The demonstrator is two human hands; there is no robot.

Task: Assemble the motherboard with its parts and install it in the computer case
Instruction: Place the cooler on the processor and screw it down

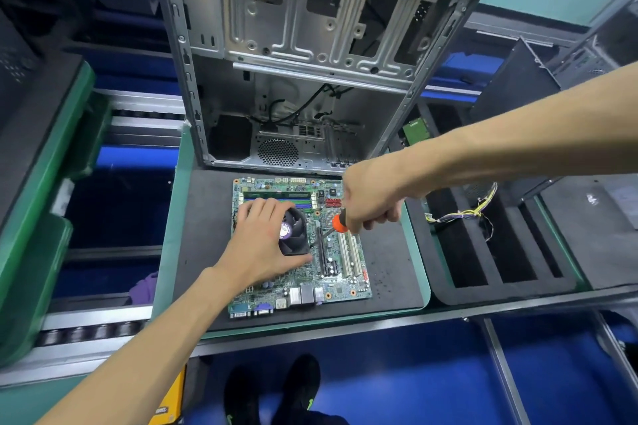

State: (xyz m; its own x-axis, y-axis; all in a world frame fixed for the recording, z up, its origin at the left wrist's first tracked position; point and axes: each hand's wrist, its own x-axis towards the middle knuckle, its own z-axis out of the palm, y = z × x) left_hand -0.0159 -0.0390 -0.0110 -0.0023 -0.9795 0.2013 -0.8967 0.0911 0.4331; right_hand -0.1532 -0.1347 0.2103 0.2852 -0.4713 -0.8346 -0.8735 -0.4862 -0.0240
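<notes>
A green motherboard [312,252] lies flat on a dark foam mat [390,266] at the centre of the bench [345,324]. At 12 o'clock from the board stands the open computer case [303,55], its bare metal interior facing the viewer, its lower edge just beside the board's far edge. The left hand [264,245] rests on the black cooler fan [293,233] seated on the board's left half, fingers spread over the fan's top and thumb along its near side: the grip lies on the fan without curling round it. The right hand [371,200], reaching in from 3 o'clock, has its grip clamped round the orange-and-black handle of a screwdriver [333,226]; the shaft slants down toward 8 o'clock, its tip at the fan's right edge. At 3 o'clock from the board, a slotted foam tray [483,252] holds a bundle of yellow wires [462,214]. Two dark shoes [272,390] show at 6 o'clock below the bench.
</notes>
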